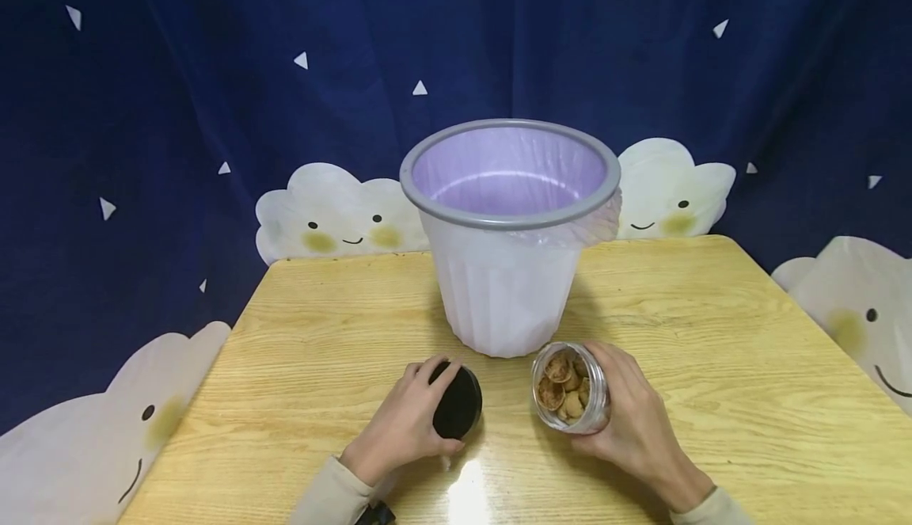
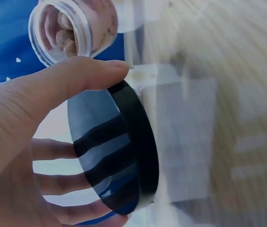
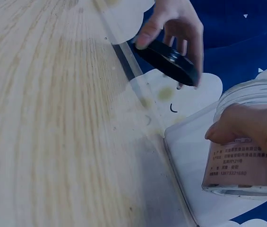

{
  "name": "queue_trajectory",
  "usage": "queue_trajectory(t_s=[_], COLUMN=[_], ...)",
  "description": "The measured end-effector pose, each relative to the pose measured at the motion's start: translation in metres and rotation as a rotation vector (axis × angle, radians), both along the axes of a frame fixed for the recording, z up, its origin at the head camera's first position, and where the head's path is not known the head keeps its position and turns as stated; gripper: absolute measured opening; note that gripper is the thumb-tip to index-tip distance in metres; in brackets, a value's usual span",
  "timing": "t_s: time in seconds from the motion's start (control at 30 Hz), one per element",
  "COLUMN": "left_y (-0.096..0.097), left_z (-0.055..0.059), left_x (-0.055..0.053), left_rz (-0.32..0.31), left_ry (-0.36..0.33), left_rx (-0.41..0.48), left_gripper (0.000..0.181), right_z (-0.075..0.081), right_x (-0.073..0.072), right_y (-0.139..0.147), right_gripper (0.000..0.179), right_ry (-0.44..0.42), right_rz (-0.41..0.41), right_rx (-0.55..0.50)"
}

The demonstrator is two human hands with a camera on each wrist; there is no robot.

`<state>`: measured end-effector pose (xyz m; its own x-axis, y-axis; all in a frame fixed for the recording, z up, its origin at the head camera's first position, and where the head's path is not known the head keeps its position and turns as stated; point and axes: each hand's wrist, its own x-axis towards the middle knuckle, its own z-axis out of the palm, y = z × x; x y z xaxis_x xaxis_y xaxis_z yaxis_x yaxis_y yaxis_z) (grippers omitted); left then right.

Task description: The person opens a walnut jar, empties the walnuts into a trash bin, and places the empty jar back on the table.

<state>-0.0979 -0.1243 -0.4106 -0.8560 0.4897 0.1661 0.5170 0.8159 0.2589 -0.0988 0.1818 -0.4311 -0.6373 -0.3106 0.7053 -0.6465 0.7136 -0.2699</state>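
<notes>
My left hand (image 1: 406, 422) grips a round black lid (image 1: 457, 403) by its rim, thumb on one side and fingers on the other. In the left wrist view the lid (image 2: 119, 151) is tilted on edge. To the right, my right hand (image 1: 634, 422) holds a clear jar (image 1: 598, 406) with its mouth uncovered and tipped toward me. Brown, wrinkled pieces like walnut shells (image 1: 563, 386) lie inside. The right wrist view shows the jar's pink label (image 3: 237, 163) with printed text, and the thumb across it. Lid and jar are apart.
A white bin (image 1: 506, 287) with a grey rim and a purple liner stands on the wooden table (image 1: 328, 327), just beyond both hands. Behind the table hangs a dark blue curtain (image 1: 214, 58) with white triangles and smiling clouds.
</notes>
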Motion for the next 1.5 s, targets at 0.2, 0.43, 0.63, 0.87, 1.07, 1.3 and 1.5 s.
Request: queue_trajectory(t_s=[0.2, 0.43, 0.63, 0.87, 1.07, 1.3, 1.5], left_y=[-0.01, -0.018, -0.02, -0.02, -0.022, -0.023, -0.025], left_z=[-0.001, 0.002, -0.003, -0.006, -0.008, -0.01, -0.01], left_x=[0.003, 0.005, 0.008, 0.01, 0.014, 0.016, 0.017], left_rz=[-0.009, -0.018, -0.029, -0.058, -0.063, -0.063, -0.069], left_ry=[-0.076, -0.116, -0.167, -0.228, -0.299, -0.317, -0.335], left_rx=[0.004, -0.02, -0.033, -0.054, -0.065, -0.056, -0.023], left_gripper=[0.102, 0.103, 0.104, 0.101, 0.096, 0.095, 0.094], right_z=[0.003, 0.004, 0.005, 0.007, 0.01, 0.01, 0.01], right_x=[-0.002, -0.003, -0.004, -0.004, -0.005, -0.007, -0.007], right_y=[0.003, 0.005, 0.006, 0.008, 0.01, 0.013, 0.014], right_gripper=[0.121, 0.121, 0.121, 0.119, 0.119, 0.116, 0.116], right_ry=[0.007, 0.009, 0.013, -0.034, -0.066, -0.046, -0.042], right_rz=[-0.01, -0.009, -0.005, -0.012, -0.021, -0.019, -0.021], right_rx=[-0.006, -0.017, -0.025, -0.044, -0.048, -0.057, -0.054])
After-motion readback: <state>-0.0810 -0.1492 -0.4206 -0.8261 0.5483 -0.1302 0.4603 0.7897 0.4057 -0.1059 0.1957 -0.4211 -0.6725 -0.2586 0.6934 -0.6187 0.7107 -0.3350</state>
